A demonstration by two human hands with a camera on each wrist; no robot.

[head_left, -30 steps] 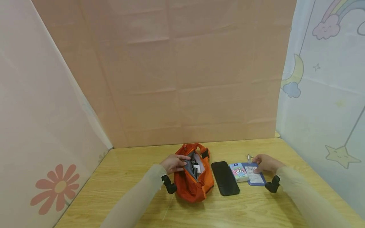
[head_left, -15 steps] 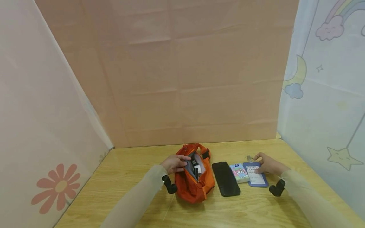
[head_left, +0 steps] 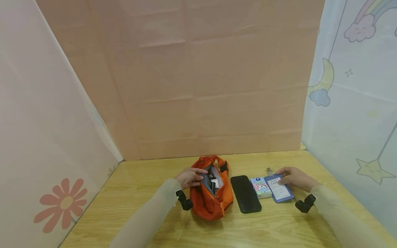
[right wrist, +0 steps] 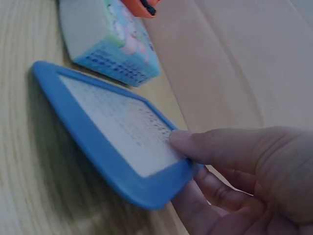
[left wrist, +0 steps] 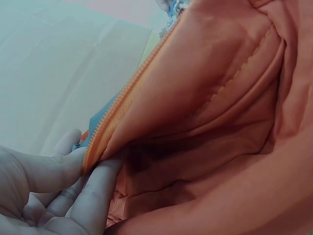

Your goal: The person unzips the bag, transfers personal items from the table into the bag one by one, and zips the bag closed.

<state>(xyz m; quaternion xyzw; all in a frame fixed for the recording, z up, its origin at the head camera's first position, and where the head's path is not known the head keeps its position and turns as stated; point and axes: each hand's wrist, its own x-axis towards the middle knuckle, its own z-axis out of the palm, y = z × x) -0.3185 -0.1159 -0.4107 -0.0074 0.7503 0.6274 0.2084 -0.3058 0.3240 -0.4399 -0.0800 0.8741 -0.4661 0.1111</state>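
An orange bag [head_left: 207, 208] lies on the table with its zipped mouth spread apart, dark and white items inside it. My left hand [head_left: 189, 178] pinches the zipper edge [left wrist: 117, 115] of that mouth between thumb and fingers. On the right, my right hand [head_left: 296, 178] grips a blue ID card holder [right wrist: 112, 147], thumb on its front and fingers beneath. In the right wrist view the holder is tilted, with one side raised off the table. A metal clip [head_left: 269, 170] shows at its top end.
Between the bag and the card holder lie a black phone [head_left: 245, 194] and a small tissue pack [head_left: 260, 188] with a cartoon print. A beige backdrop [head_left: 198, 103] stands behind the wooden table [head_left: 149, 213], with patterned sheets at both sides.
My right hand has moved slightly right and taken hold of the card holder, which has turned and shifted away from the tissue pack. My left hand keeps its place on the bag.
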